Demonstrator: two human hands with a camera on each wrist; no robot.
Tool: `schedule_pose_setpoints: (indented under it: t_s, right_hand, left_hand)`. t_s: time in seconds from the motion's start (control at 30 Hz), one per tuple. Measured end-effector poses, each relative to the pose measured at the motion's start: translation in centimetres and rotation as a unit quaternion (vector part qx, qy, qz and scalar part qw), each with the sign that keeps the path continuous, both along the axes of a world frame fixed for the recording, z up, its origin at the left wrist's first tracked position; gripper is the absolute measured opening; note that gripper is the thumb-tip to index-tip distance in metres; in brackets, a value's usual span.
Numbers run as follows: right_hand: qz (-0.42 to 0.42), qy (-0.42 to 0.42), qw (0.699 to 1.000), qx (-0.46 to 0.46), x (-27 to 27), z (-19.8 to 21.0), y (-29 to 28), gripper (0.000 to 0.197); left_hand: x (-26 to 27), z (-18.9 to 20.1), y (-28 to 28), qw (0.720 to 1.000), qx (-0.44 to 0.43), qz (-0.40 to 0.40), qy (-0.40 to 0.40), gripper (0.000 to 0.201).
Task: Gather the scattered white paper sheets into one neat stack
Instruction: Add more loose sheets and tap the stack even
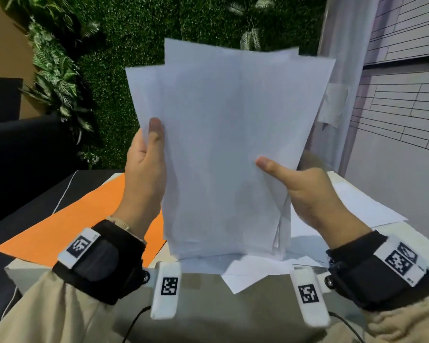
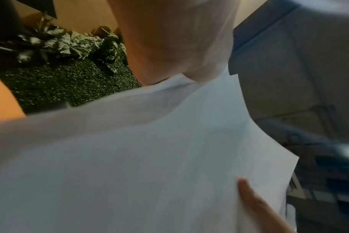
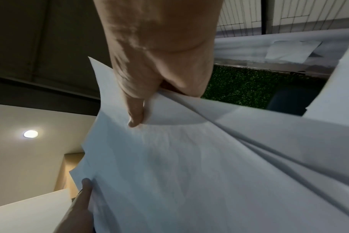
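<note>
A bundle of white paper sheets [image 1: 223, 144] stands upright on its lower edge on the white table [image 1: 30, 271], its top corners fanned out unevenly. My left hand [image 1: 146, 164] grips the bundle's left edge, thumb on the near face. My right hand [image 1: 307, 191] grips the right edge, thumb pressed on the front. In the left wrist view the sheets [image 2: 149, 157] fill the frame under my left hand [image 2: 177, 39]. In the right wrist view my right hand [image 3: 157, 63] pinches the splayed sheets [image 3: 209, 165]. More loose white sheets [image 1: 253, 271] lie flat under the bundle.
An orange sheet [image 1: 79, 219] lies on the table's left part. Other white sheets [image 1: 364, 206] lie flat at the right. A green plant wall [image 1: 134, 70] stands behind the table, a dark seat [image 1: 22, 149] at the left, a tiled wall [image 1: 401, 95] at the right.
</note>
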State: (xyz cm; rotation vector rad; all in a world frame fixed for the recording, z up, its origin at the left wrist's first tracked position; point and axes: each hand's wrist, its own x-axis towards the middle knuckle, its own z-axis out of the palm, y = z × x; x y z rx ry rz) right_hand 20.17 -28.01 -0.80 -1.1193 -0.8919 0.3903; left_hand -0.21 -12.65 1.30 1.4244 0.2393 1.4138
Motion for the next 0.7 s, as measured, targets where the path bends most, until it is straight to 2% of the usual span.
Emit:
schedule_pose_setpoints:
  t_s: [0.13, 0.23, 0.4, 0.53, 0.6, 0.7]
  right_hand:
    - [0.044, 0.006, 0.997, -0.06, 0.2, -2.3, 0.2, 0.049]
    - [0.081, 0.044, 0.995, -0.036, 0.0, -2.1, 0.2, 0.041]
    - [0.051, 0.031, 0.998, 0.014, -0.7, -0.9, 0.2, 0.044]
    - [0.066, 0.013, 0.997, 0.033, -1.0, -0.6, -0.1, 0.035]
    - [0.076, 0.003, 0.997, -0.003, -0.8, -1.2, 0.0, 0.038]
    - [0.059, -0.004, 0.994, -0.088, -0.5, -2.7, 0.1, 0.04]
  left_hand:
    - [0.1, -2.6, 0.4, 0.997, -0.043, -0.013, 0.068, 0.046]
    - [0.4, -2.7, 0.5, 0.994, -0.056, -0.011, 0.09, 0.061]
    - [0.7, -0.1, 0.1, 0.999, -0.014, -0.026, 0.027, 0.05]
    - [0.9, 1.0, -0.8, 0.994, -0.042, -0.101, 0.004, 0.05]
    - [0.6, 0.3, -0.3, 0.99, -0.051, -0.13, 0.029, 0.051]
    - [-0.1, -2.2, 0.4, 0.98, -0.059, -0.148, 0.116, 0.047]
